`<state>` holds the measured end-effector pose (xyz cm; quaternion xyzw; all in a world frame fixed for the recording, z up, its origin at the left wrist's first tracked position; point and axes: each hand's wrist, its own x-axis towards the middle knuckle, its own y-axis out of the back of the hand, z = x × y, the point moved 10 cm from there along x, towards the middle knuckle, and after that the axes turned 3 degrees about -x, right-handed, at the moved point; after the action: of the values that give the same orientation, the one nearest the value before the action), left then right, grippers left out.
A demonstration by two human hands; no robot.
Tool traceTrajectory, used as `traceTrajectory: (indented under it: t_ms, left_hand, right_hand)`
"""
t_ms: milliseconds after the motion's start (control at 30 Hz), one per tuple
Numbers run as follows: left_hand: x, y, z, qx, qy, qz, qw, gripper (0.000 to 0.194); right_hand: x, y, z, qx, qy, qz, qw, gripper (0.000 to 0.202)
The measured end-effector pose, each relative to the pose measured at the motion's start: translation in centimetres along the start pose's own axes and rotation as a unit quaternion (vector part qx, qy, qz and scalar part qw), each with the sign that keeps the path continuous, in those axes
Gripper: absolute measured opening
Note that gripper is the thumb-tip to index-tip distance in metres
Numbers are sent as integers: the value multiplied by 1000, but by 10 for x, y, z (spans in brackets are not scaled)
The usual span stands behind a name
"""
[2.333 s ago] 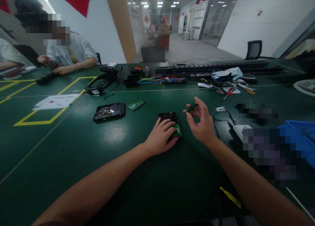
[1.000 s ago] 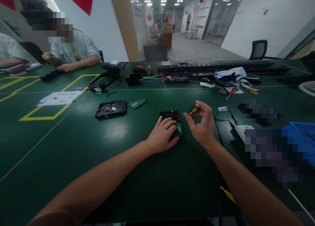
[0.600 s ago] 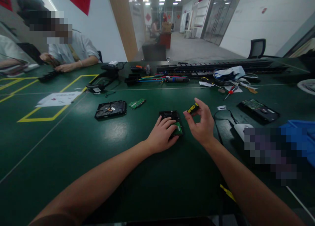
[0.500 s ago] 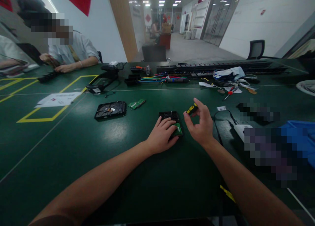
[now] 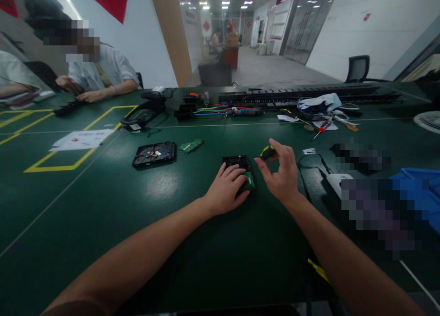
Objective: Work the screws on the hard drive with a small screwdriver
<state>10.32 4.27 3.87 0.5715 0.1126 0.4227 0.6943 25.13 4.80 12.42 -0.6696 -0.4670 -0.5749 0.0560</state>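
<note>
My left hand (image 5: 227, 190) rests over a black hard drive (image 5: 237, 160) on the table. Its fingers reach across the drive, and its thumb is at the near edge. A green circuit board (image 5: 250, 182) shows at the drive's right side; the rest is hidden by the hand. Just to the right, my right hand (image 5: 282, 174) pinches the black and yellow handle of a screwdriver (image 5: 266, 152) between thumb and fingers. The handle is tilted above the table, and I cannot make out its shaft. Another opened hard drive (image 5: 154, 154) and a loose green circuit board (image 5: 191, 145) lie to the left.
Behind the hands are colored cables (image 5: 216, 109), a power drill (image 5: 206, 98) and a red screwdriver (image 5: 321, 130). A blue bin (image 5: 415, 183) stands at the right. Across the green table (image 5: 165, 261), a co-worker (image 5: 99, 73) sits at the far left.
The screwdriver handle has turned a little in my right hand's fingers, and that hand has shifted slightly. My left hand and the hard drive have kept their places.
</note>
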Motion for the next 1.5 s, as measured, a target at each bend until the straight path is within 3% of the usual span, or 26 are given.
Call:
traceTrajectory:
  t_ms: [367,567,900,1033,1300,1500]
  left_hand:
    - [0,0,0,0,0,6,1000,35]
    - [0,0,0,3,-1,8,1000,36]
    - [1,2,1,-11,4,4,1000,36]
    - [0,3,2,-5,2,3,1000,35]
    - [0,0,0,-1,0,5,1000,37]
    - [0,2,0,-7,5,8,1000,36]
  right_hand:
    - [-6,-11,9,70,-46,-13,996,66]
    - [-4,-2,12,26,-35,24,999,67]
    - [-7,-18,11,90,-50,-50,993,67]
    - [-6,-13,13,84,-55,-27,995,72]
    - [-1,-2,11,19,-49,-1,999,63]
    - [-6,-11,15,111,-74,-18,991,67]
